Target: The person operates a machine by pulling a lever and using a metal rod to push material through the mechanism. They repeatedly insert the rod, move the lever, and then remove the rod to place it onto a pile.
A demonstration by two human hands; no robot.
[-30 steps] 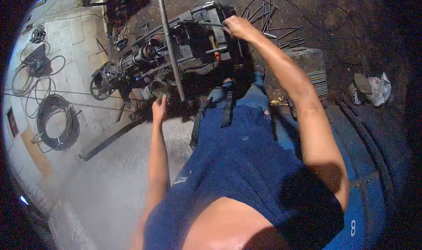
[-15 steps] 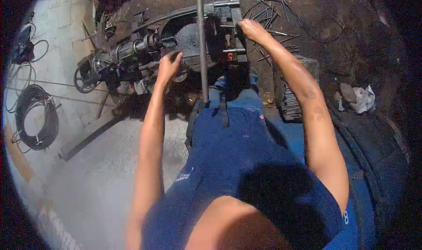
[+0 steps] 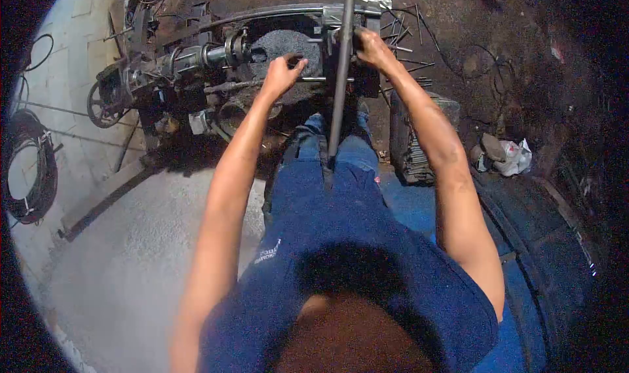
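Note:
My left hand (image 3: 283, 77) is raised over the machine's open bed, its thumb and fingers curled together. A small dark patch shows between the fingertips, but I cannot make out what it is. To its left lies a metal spindle (image 3: 216, 55) with round collars. My right hand (image 3: 375, 50) has its fingers closed at the dark metal block (image 3: 370, 24) at the machine's right end; what they grip is hidden. Between my hands a long grey metal bar (image 3: 342, 71) runs from the top of the view down to my lap.
A handwheel (image 3: 106, 101) sits at the machine's left end. Grey granular material (image 3: 285, 45) lies in the bed. Thin rods (image 3: 400, 32) are scattered at the right, above a box of rods (image 3: 419, 143). Coiled cable (image 3: 31, 170) lies far left, a crumpled white bag (image 3: 517, 157) far right.
My left hand has moved right and up, from beside the spindle to over the bed. The long bar stands further right and leans. My right hand stays at the block; the view has shifted.

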